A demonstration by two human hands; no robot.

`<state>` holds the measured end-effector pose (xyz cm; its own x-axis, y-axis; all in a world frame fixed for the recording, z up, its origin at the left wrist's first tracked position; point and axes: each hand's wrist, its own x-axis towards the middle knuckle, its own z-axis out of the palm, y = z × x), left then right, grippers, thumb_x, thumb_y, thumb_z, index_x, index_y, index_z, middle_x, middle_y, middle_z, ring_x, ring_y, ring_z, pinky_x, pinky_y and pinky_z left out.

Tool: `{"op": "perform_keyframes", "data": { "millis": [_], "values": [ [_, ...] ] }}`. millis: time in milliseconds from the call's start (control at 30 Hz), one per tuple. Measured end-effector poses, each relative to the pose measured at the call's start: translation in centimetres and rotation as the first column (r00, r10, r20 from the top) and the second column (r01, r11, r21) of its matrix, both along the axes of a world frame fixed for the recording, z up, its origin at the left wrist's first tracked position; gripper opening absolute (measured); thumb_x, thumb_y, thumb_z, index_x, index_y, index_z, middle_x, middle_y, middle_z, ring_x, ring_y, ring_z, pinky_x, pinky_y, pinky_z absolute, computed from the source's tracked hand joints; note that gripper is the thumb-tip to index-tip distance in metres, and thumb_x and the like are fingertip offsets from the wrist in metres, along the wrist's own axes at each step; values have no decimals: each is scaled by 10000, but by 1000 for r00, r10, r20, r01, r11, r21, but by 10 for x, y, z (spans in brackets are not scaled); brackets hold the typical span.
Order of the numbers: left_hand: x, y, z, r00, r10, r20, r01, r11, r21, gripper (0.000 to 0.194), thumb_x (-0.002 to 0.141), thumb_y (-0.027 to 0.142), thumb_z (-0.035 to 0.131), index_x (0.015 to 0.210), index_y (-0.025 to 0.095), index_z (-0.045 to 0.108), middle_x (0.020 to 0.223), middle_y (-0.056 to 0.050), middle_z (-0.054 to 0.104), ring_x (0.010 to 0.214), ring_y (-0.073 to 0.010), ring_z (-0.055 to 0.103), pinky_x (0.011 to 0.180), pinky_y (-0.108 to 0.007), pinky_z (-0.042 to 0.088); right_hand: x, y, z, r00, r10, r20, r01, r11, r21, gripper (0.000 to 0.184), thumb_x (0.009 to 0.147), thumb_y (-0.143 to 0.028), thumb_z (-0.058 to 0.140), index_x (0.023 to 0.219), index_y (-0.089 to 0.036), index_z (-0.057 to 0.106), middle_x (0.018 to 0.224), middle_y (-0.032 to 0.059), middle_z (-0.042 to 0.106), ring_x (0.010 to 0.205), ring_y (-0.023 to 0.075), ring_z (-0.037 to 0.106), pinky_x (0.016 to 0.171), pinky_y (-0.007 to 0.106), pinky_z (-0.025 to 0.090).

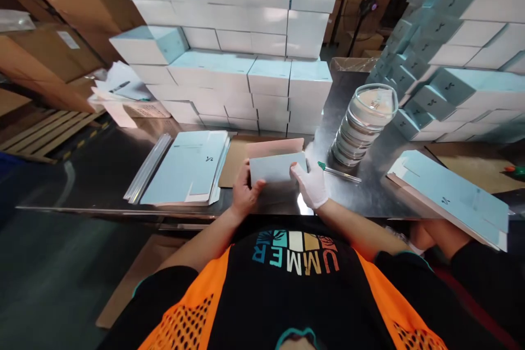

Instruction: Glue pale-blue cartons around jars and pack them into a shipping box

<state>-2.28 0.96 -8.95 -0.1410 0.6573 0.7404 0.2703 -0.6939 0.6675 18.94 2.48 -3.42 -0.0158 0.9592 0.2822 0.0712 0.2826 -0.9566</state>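
Observation:
Between my two hands is a white cardboard box (274, 174), tilted, with a raised flap showing at its far edge. My bare left hand (245, 190) grips its left side, thumb at the front. On the right side, my right hand (310, 181), in a white glove, presses its thumb onto the box's face. Left of the box lies a stack of flat light-blue cardboard blanks (184, 167) with a printed mark. A brown cardboard sheet (233, 161) lies partly under the box. Beside my right hand is a green-tipped clear stick or tool (338, 174).
Several white boxes (229, 82) are stacked behind, and more boxes (459, 60) at the right. A stack of clear tape rolls (356, 126) stands on the metal table (102, 180). Clear strips (150, 169) lie leftmost. More flat blanks (451, 197) lie near another person's arm (441, 235).

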Motion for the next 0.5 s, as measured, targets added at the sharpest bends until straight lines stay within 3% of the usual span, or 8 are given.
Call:
{"op": "perform_keyframes", "data": {
  "millis": [67,100,167,233,300,400,467,500],
  "values": [
    [1,1,-2,997,43,70,-43,999,5,701,936,784,736,1397,264,640,1393,-155,679,1225,-274,714,1037,-409,601,-4,6,0,995,-98,-19,98,995,34,512,880,-498,694,1285,-193,624,1308,146,749,1165,272,710,1100,452,587],
    [-1,1,-5,998,51,26,-51,999,-12,755,897,824,750,1386,258,650,1408,-165,671,1280,-295,698,1068,-429,594,-3,9,-1,993,-114,-20,115,991,71,534,867,-453,678,1329,-198,596,1358,150,727,1198,267,703,1117,447,578],
    [-7,1,-9,989,55,-137,-64,996,-66,757,839,858,782,1257,229,730,1298,-157,713,1351,-340,658,1147,-490,556,9,16,-1,995,-98,32,92,986,137,567,896,-434,636,1405,-199,555,1429,166,692,1253,269,696,1137,448,570],
    [-16,2,-10,975,80,-209,-101,990,-94,720,826,848,804,1168,216,775,1171,-136,739,1346,-355,648,1182,-525,526,26,22,-2,971,-116,207,85,985,152,541,963,-466,593,1423,-181,574,1451,192,677,1296,301,687,1159,472,555],
    [-22,3,-7,978,128,-164,-143,986,-83,691,831,827,818,1163,221,786,1136,-122,746,1331,-349,649,1186,-515,516,43,27,-4,858,-124,498,110,992,57,520,999,-511,599,1381,-161,641,1411,221,694,1293,361,692,1151,507,545],
    [-25,4,4,982,171,-81,-177,981,-80,654,834,798,837,1155,231,789,1124,-108,747,1296,-333,662,1143,-461,531,58,32,-14,597,81,798,196,950,-243,665,922,-442,766,1492,-136,613,1240,236,760,1157,417,746,1049,521,573],
    [-24,3,13,983,180,-43,-183,978,-95,679,848,827,800,1152,221,780,1123,-107,744,1212,-314,691,1068,-428,561,62,34,-25,561,172,810,258,894,-368,866,835,-313,835,1599,-93,492,1156,240,781,1068,416,768,983,506,591],
    [-23,2,17,983,181,-32,-184,978,-103,697,856,846,774,1150,214,774,1120,-106,742,1160,-302,703,1028,-416,571,64,33,-30,587,164,793,278,879,-388,907,801,-270,838,1604,-80,461,1142,235,784,1035,401,772,954,490,601]
  ]
}}
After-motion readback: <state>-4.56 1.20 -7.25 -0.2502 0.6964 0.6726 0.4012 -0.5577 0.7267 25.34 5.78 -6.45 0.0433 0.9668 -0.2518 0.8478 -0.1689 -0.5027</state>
